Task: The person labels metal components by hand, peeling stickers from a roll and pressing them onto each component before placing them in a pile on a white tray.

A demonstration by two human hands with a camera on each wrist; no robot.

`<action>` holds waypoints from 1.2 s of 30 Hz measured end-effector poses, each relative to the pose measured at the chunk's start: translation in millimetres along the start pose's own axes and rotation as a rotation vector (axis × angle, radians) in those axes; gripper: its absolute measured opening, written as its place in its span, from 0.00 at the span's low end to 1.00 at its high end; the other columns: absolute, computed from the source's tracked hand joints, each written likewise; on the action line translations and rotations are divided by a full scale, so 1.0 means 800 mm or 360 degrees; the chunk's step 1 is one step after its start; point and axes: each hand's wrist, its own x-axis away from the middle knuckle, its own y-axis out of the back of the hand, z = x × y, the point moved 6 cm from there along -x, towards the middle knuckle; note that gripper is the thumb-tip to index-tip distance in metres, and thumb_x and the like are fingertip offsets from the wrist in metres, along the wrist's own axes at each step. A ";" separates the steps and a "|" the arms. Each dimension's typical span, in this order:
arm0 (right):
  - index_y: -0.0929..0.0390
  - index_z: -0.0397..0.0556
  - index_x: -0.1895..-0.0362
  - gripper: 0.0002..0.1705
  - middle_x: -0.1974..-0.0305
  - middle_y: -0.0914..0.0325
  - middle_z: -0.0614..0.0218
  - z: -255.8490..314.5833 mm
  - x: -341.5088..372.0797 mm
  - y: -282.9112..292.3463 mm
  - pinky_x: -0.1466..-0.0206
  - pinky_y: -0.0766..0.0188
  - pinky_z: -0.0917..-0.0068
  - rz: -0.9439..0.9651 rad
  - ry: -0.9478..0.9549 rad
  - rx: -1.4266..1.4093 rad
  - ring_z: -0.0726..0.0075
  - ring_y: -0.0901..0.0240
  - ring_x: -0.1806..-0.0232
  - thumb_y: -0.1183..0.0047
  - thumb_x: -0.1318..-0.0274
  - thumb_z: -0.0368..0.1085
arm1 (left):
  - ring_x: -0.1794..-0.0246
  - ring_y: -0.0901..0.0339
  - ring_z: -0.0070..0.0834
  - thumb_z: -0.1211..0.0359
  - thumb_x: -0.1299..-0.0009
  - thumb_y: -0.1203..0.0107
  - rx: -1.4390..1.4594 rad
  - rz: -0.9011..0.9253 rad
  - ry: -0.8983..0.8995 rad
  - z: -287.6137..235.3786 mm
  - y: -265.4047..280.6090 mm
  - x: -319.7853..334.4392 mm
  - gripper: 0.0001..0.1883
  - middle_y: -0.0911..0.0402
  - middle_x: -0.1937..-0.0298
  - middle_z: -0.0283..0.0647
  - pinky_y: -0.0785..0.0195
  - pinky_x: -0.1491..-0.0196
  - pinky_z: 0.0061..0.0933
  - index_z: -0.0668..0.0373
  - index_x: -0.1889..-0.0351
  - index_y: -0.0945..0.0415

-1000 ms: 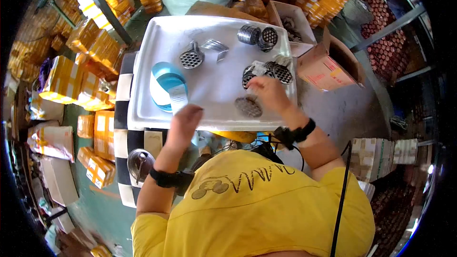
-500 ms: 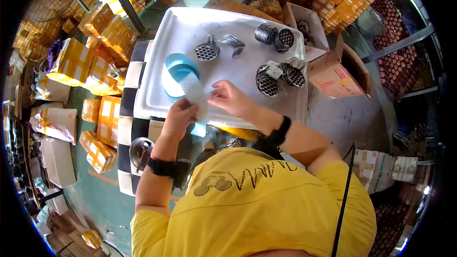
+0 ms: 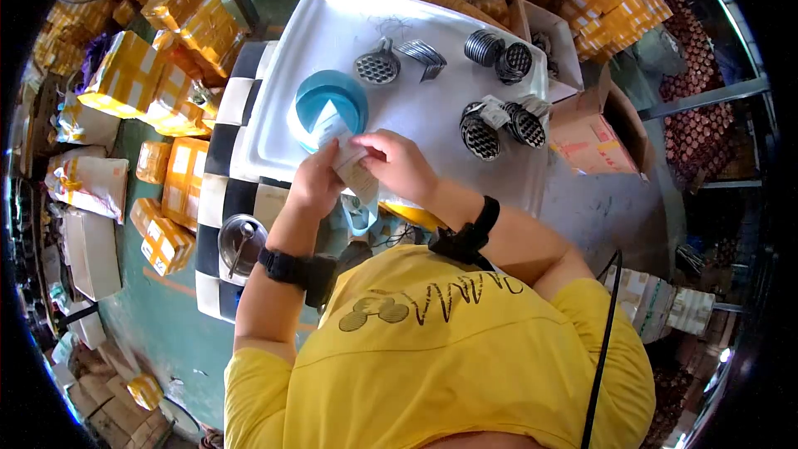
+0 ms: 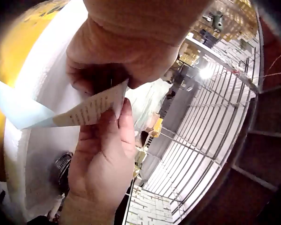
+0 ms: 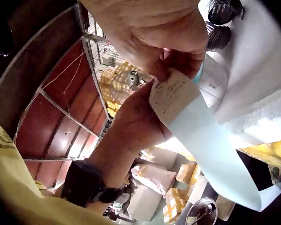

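A light blue roll of printed labels (image 3: 353,104) lies on the left part of the white tray, its strip running toward the person. My left hand (image 3: 316,179) pinches the label strip (image 5: 201,136) near a printed white label. From the other side, the fingertips of my right hand (image 3: 401,168) pinch the edge of that same label (image 4: 96,108). The two hands are close together over the tray's near edge. Below them the strip's pale blue tail hangs in a fold. In the right wrist view, the right hand's curled fingers partly hide the label's upper end.
The white tray (image 3: 416,133) bears a perforated metal masher head (image 3: 378,65), thin bent metal pieces (image 3: 426,56), and stacked perforated discs (image 3: 514,62). More discs (image 3: 480,133) with labels lie at right. A metal bowl (image 3: 241,243) holds a spoon at left. An open carton (image 3: 594,129) stands right.
The right hand has moved left from the discs to the label strip beside the left hand. The left hand has taken hold of the strip, and its tail now hangs over the tray's near edge.
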 end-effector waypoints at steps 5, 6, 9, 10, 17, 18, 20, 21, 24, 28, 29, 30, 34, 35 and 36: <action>0.24 0.43 0.67 0.08 0.70 0.26 0.60 0.000 -0.003 0.004 0.64 0.31 0.73 0.0007 0.0037 -0.0011 0.63 0.28 0.69 0.49 0.56 0.25 | 0.57 0.27 0.34 0.60 0.28 0.65 0.0007 0.0001 0.0030 0.000 -0.002 -0.001 0.19 0.27 0.56 0.45 0.33 0.54 0.34 0.66 0.50 0.36; 0.24 0.43 0.67 0.07 0.70 0.27 0.62 0.002 -0.003 0.008 0.65 0.31 0.76 0.0032 0.0065 0.0066 0.68 0.28 0.70 0.48 0.56 0.25 | 0.58 0.27 0.34 0.60 0.28 0.65 -0.0003 -0.0010 0.0060 0.001 -0.004 0.000 0.19 0.27 0.56 0.45 0.33 0.55 0.34 0.66 0.50 0.36; 0.25 0.43 0.69 0.05 0.71 0.28 0.65 0.027 0.001 0.022 0.67 0.31 0.79 0.0013 0.0283 0.0180 0.73 0.30 0.71 0.48 0.54 0.24 | 0.58 0.26 0.33 0.60 0.29 0.64 0.0013 -0.0050 0.0034 -0.004 -0.013 0.005 0.19 0.27 0.56 0.45 0.32 0.57 0.32 0.66 0.49 0.38; 0.25 0.43 0.69 0.04 0.71 0.28 0.66 0.040 0.004 0.029 0.68 0.32 0.78 -0.0009 0.0376 0.0197 0.74 0.30 0.72 0.49 0.53 0.24 | 0.58 0.26 0.32 0.60 0.29 0.64 0.0024 -0.0066 0.0008 -0.007 -0.014 0.006 0.20 0.27 0.56 0.45 0.32 0.58 0.31 0.66 0.49 0.38; 0.30 0.46 0.65 0.07 0.73 0.27 0.69 0.049 0.053 0.155 0.61 0.30 0.79 -0.0485 -0.0179 -0.0977 0.75 0.28 0.67 0.47 0.50 0.30 | 0.83 0.28 0.34 0.50 0.35 0.55 -0.1896 -0.0521 -0.0139 -0.055 0.041 0.011 0.26 0.26 0.81 0.43 0.37 0.79 0.33 0.67 0.78 0.25; 0.30 0.47 0.66 0.08 0.72 0.27 0.70 0.041 0.061 0.170 0.62 0.30 0.79 -0.0561 -0.0180 -0.0851 0.77 0.29 0.68 0.46 0.51 0.31 | 0.83 0.28 0.36 0.51 0.35 0.54 -0.2248 -0.0589 -0.0404 -0.076 0.017 0.019 0.25 0.26 0.81 0.44 0.37 0.79 0.33 0.66 0.79 0.26; 0.30 0.48 0.68 0.09 0.72 0.27 0.72 0.019 0.080 0.195 0.64 0.32 0.80 -0.0712 -0.0190 -0.0602 0.79 0.30 0.70 0.43 0.52 0.33 | 0.82 0.29 0.40 0.54 0.36 0.51 -0.2926 -0.0712 -0.0978 -0.116 -0.050 0.045 0.23 0.27 0.80 0.47 0.37 0.78 0.34 0.65 0.82 0.28; 0.31 0.51 0.68 0.10 0.71 0.28 0.75 0.018 0.086 0.198 0.65 0.34 0.82 -0.0720 -0.0290 -0.0529 0.83 0.33 0.70 0.42 0.52 0.34 | 0.80 0.30 0.45 0.59 0.38 0.47 -0.2796 -0.0664 -0.1549 -0.133 -0.070 0.047 0.18 0.27 0.79 0.47 0.38 0.77 0.37 0.63 0.82 0.30; 0.32 0.50 0.64 0.12 0.69 0.29 0.73 0.014 0.106 0.208 0.62 0.34 0.83 -0.0852 -0.0233 -0.0305 0.81 0.32 0.66 0.43 0.53 0.33 | 0.71 0.28 0.41 0.64 0.41 0.45 -0.2683 -0.0387 -0.1839 -0.157 -0.115 0.005 0.09 0.26 0.75 0.45 0.36 0.68 0.37 0.61 0.74 0.28; 0.35 0.47 0.52 0.21 0.65 0.29 0.69 0.034 0.134 0.223 0.59 0.34 0.80 -0.1025 -0.0240 -0.0206 0.76 0.32 0.63 0.46 0.53 0.27 | 0.59 0.27 0.42 0.57 0.41 0.46 -0.3045 -0.0524 -0.1409 -0.149 -0.109 -0.117 0.16 0.23 0.63 0.46 0.35 0.56 0.38 0.60 0.63 0.27; 0.35 0.47 0.50 0.22 0.65 0.29 0.69 0.033 0.145 0.229 0.59 0.34 0.79 -0.1093 -0.0233 -0.0321 0.77 0.32 0.63 0.48 0.52 0.26 | 0.58 0.27 0.43 0.55 0.41 0.47 -0.3138 -0.0600 -0.1190 -0.144 -0.104 -0.141 0.19 0.23 0.61 0.47 0.35 0.55 0.39 0.60 0.61 0.27; 0.35 0.47 0.51 0.21 0.65 0.29 0.69 0.032 0.156 0.237 0.59 0.34 0.79 -0.1142 -0.0258 -0.0296 0.77 0.32 0.63 0.49 0.52 0.27 | 0.57 0.28 0.43 0.52 0.41 0.47 -0.3220 -0.0676 -0.0970 -0.141 -0.104 -0.157 0.22 0.24 0.60 0.47 0.36 0.54 0.39 0.60 0.59 0.28; 0.35 0.46 0.51 0.19 0.63 0.29 0.69 0.020 0.206 0.263 0.58 0.34 0.79 -0.1329 -0.0342 -0.0230 0.77 0.33 0.64 0.50 0.50 0.28 | 0.61 0.25 0.44 0.56 0.43 0.48 -0.3282 -0.0546 -0.0508 -0.145 -0.078 -0.215 0.19 0.22 0.65 0.51 0.34 0.56 0.40 0.64 0.65 0.25; 0.35 0.46 0.51 0.19 0.63 0.29 0.69 0.014 0.216 0.267 0.58 0.34 0.79 -0.1348 -0.0333 -0.0277 0.77 0.33 0.64 0.50 0.49 0.28 | 0.63 0.24 0.44 0.59 0.44 0.48 -0.3259 -0.0521 -0.0643 -0.149 -0.067 -0.229 0.16 0.21 0.66 0.50 0.32 0.58 0.39 0.65 0.70 0.24; 0.35 0.46 0.51 0.19 0.63 0.29 0.70 0.010 0.223 0.268 0.57 0.35 0.79 -0.1363 -0.0324 -0.0329 0.77 0.33 0.64 0.50 0.49 0.28 | 0.62 0.24 0.44 0.59 0.43 0.48 -0.3199 -0.0508 -0.0574 -0.153 -0.064 -0.232 0.16 0.21 0.65 0.50 0.32 0.58 0.39 0.64 0.70 0.23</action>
